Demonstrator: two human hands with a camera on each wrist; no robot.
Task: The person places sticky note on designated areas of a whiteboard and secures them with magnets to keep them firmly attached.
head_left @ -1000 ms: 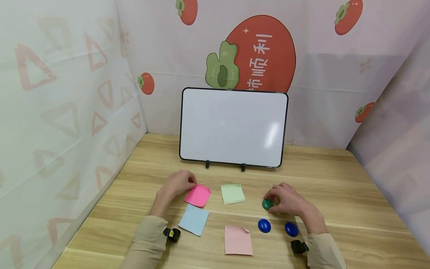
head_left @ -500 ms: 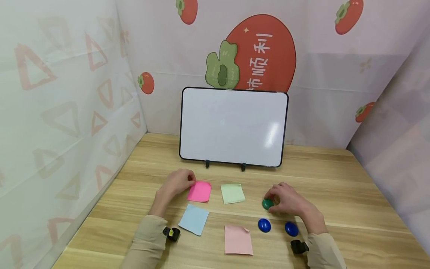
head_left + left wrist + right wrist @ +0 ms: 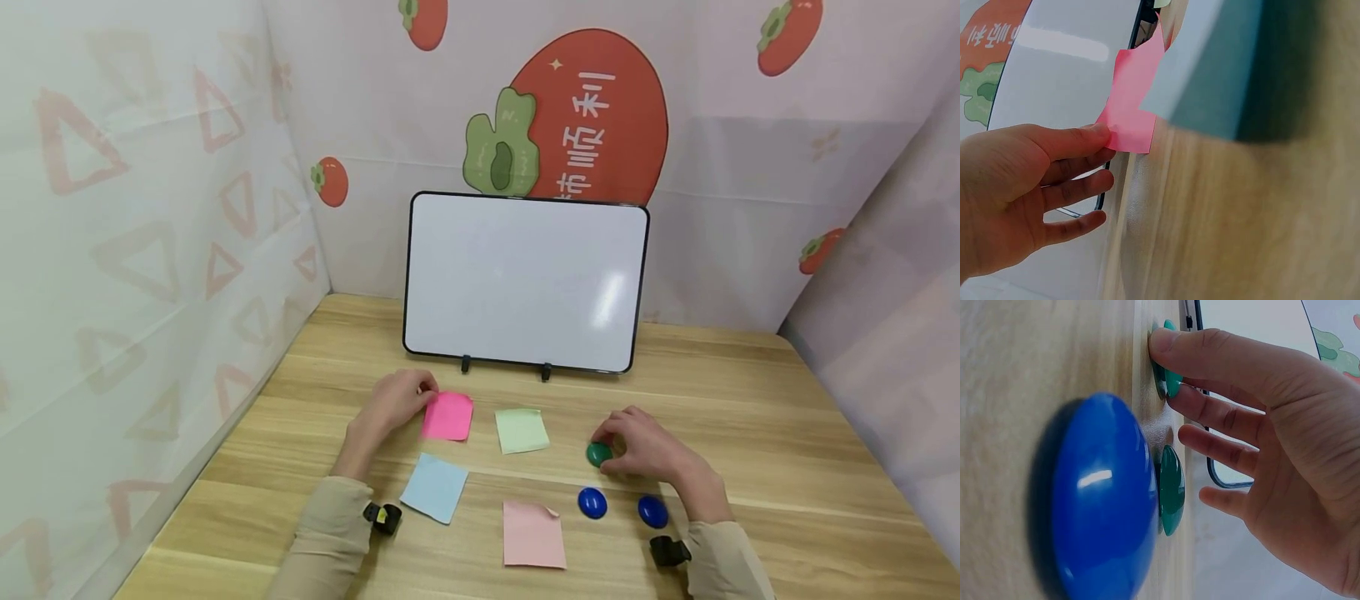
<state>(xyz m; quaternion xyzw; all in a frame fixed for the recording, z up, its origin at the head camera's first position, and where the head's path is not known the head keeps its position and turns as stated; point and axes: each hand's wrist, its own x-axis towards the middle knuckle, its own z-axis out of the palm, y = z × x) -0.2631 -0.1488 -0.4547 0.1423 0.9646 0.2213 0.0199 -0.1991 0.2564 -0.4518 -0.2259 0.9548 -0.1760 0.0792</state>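
Observation:
At the table's left side, my left hand (image 3: 392,405) pinches the upper left corner of a bright pink sticky note (image 3: 448,417). In the left wrist view the thumb and forefinger hold that note (image 3: 1130,103) by its edge, the other fingers spread. My right hand (image 3: 651,448) holds a round green magnet (image 3: 598,454) between thumb and fingertips, close over the wood. The right wrist view also has a second green magnet (image 3: 1172,490) beneath the palm, hidden by the hand in the head view. Two blue magnets lie nearer me, the left one (image 3: 592,502) and the right one (image 3: 652,512).
A whiteboard (image 3: 525,283) on small black feet stands at the back of the wooden table (image 3: 300,400). A pale green note (image 3: 522,431), a light blue note (image 3: 435,489) and a pale pink note (image 3: 534,535) lie between the hands. Printed cloth (image 3: 360,100) encloses the table.
My left hand has moved a little away from me with the bright pink note, which has turned straighter and come farther from the light blue note. My right hand has stayed on the green magnet.

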